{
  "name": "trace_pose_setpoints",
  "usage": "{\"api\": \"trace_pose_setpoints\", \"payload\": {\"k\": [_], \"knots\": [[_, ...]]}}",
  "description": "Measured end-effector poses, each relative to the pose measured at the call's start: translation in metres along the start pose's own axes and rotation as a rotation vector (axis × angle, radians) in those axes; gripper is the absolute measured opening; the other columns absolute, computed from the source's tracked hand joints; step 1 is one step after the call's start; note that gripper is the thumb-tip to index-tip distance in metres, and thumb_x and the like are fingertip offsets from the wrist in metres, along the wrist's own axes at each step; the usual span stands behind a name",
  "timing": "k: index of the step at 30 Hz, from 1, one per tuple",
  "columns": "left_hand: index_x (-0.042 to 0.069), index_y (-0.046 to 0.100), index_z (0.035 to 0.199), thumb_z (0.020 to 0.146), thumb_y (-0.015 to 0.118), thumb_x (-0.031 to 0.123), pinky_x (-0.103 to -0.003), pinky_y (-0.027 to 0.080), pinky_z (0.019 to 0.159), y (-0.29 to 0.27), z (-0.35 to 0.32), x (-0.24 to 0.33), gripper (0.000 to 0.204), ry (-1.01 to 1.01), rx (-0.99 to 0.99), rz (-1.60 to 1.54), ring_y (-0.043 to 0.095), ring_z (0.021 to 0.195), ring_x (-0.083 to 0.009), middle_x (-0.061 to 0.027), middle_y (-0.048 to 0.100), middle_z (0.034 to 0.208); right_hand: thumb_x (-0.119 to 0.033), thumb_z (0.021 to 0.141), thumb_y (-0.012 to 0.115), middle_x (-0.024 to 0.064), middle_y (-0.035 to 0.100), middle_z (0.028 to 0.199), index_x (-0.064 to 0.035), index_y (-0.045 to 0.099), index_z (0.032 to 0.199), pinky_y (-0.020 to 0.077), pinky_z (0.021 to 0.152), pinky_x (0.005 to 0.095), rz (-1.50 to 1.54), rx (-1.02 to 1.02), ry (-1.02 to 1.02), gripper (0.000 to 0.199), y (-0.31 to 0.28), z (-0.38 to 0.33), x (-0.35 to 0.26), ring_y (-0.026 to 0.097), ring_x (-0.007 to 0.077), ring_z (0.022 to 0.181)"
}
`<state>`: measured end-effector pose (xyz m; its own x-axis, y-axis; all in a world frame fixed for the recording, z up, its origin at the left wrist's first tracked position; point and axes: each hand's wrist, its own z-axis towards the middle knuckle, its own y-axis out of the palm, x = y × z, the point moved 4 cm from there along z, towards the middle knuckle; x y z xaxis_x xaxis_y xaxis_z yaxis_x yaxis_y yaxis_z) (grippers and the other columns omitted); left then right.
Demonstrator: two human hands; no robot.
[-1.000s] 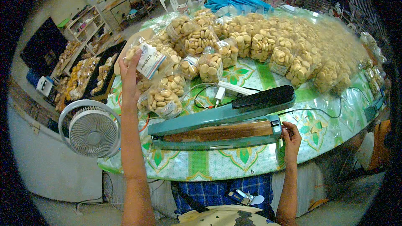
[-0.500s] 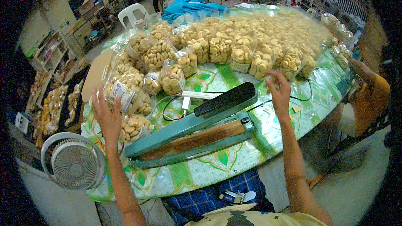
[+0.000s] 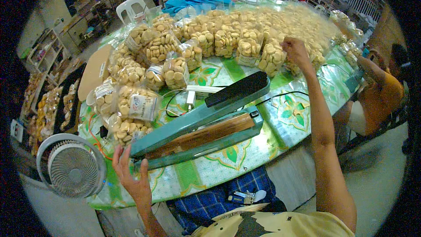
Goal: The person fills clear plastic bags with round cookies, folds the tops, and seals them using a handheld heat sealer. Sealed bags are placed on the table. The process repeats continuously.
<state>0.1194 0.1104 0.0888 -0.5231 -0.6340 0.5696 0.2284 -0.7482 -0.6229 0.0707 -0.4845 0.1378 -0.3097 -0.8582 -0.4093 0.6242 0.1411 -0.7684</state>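
My left hand [image 3: 133, 179] is open, its fingers spread around the left end of a teal hand heat sealer [image 3: 184, 129]. The sealer lies diagonally on the table, its black-gripped lever raised above the base. Farther off, my right hand [image 3: 297, 52] is closed at the upper edge of a clear plastic bag of round biscuits [image 3: 272, 58] in the front row; the fingertips are partly hidden. By the sealer's left end, a labelled bag of biscuits [image 3: 142, 105] leans over another bag [image 3: 127, 128].
Many biscuit bags [image 3: 226, 39] crowd the table's far side. A white plug and power strip [image 3: 191, 98] lie behind the sealer, with cables around them. A round fan [image 3: 72, 169] stands at left. Another person's arm [image 3: 372, 79] reaches in from the right. Blue cloth [image 3: 193, 1] lies at the back.
My left hand has moved from the labelled bag toward me, to the sealer's left end; that bag now sits lower. My right hand has reached away to the front-row bag and closed.
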Motion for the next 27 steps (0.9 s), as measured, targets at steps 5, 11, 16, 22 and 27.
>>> {"api": "trace_pose_setpoints", "payload": {"k": [5,11,16,22,27], "knots": [[0.004,0.062,0.117,0.082,0.067,0.008,-0.044,0.033,0.107,0.015,0.003,0.009,0.035,0.057,0.081,-0.008,0.045,0.125,-0.0316,-0.0148,0.05,0.132,-0.031,0.091,0.063,-0.0043,0.043,0.054,-0.0097,0.049,0.061,0.0399,0.042,0.0209,0.266,0.018,0.012,0.04,-0.095,-0.011,-0.052,0.042,0.004,0.046],[0.003,0.065,0.092,0.081,0.066,0.004,-0.04,0.048,0.086,0.04,-0.027,0.062,0.012,0.137,0.113,-0.56,0.062,0.09,-0.0278,-0.0116,0.066,0.094,-0.034,0.09,0.064,-0.0021,0.052,0.061,-0.006,0.058,0.07,0.0417,0.049,0.0197,0.278,-0.154,-0.185,0.034,-0.179,-0.053,-0.14,0.05,0.0046,0.055],[0.007,0.037,0.141,0.075,0.08,0.018,-0.041,0.047,0.099,0.112,-0.059,0.141,0.079,-0.173,-0.869,-1.427,0.042,0.13,-0.0261,-0.0122,0.04,0.142,-0.035,0.088,0.066,0.0009,0.052,0.077,-0.0054,0.056,0.087,0.0419,0.06,0.0245,0.5,-0.078,-0.218,0.031,-0.192,-0.095,-0.165,0.05,0.0096,0.069],[0.007,0.016,0.15,0.058,0.092,0.025,-0.041,0.035,0.108,0.121,-0.041,0.178,0.12,-0.126,-0.94,-1.739,0.032,0.136,-0.027,-0.0121,0.029,0.149,-0.038,0.085,0.068,0.003,0.049,0.094,-0.0064,0.05,0.101,0.0403,0.072,0.0298,0.559,-0.095,-0.231,0.04,-0.152,-0.088,-0.136,0.048,0.0143,0.084],[0.005,0.02,0.148,0.06,0.09,0.026,-0.041,0.028,0.111,0.096,-0.025,0.166,0.115,0.094,-0.535,-1.066,0.035,0.131,-0.0289,-0.0141,0.034,0.142,-0.041,0.083,0.07,0.0048,0.046,0.108,-0.0072,0.044,0.113,0.0389,0.082,0.0342,0.646,0.093,-0.046,0.052,-0.095,-0.145,-0.127,0.046,0.0181,0.097]]}}
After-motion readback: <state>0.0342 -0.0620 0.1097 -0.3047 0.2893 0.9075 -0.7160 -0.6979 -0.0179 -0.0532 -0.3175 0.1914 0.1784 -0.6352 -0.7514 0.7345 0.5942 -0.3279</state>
